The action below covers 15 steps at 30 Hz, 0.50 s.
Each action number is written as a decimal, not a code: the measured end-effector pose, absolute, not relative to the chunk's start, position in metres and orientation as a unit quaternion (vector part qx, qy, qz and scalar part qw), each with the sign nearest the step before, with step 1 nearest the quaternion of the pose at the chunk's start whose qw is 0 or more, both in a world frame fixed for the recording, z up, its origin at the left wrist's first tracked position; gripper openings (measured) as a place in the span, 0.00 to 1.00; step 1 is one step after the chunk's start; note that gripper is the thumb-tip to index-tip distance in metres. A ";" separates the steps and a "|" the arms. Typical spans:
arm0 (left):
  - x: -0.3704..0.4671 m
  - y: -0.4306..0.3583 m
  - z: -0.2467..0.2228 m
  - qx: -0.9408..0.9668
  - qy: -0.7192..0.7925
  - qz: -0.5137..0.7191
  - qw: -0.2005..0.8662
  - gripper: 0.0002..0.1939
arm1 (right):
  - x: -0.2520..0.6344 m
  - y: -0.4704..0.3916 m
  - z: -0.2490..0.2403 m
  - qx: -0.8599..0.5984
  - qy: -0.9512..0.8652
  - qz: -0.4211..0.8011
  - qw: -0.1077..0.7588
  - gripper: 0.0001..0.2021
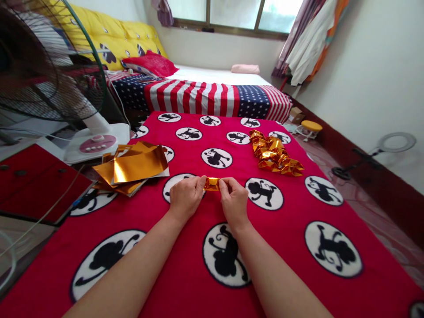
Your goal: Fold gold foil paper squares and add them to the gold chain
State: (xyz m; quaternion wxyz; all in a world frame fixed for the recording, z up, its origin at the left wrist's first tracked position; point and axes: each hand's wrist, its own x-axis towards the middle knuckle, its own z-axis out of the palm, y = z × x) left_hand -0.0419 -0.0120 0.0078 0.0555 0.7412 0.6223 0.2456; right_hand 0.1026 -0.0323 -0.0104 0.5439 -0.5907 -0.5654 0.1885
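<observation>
A small folded piece of shiny gold paper (212, 183) is stretched between my two hands above the red cloth (185, 154). My left hand (187, 195) pinches its left end, and my right hand (233, 198) pinches the right end. To the left lies a loose stack of flat gold paper sheets (141, 162), some with white undersides showing. Several folded gold pieces (273, 154) sit in a pile on the cloth, beyond my right hand and to its right.
A fan (98, 144) stands on the left, beside a red-topped box (39, 183). Past the cloth's far edge is a bed (205, 97) with a flag-pattern cover. A yellow stool (311, 126) and a ring light (396, 142) stand on the right.
</observation>
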 end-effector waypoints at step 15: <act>-0.047 -0.007 0.005 0.724 0.629 0.252 0.133 0.27 | 0.207 -0.004 -0.017 -0.676 -0.462 -0.021 0.574 0.11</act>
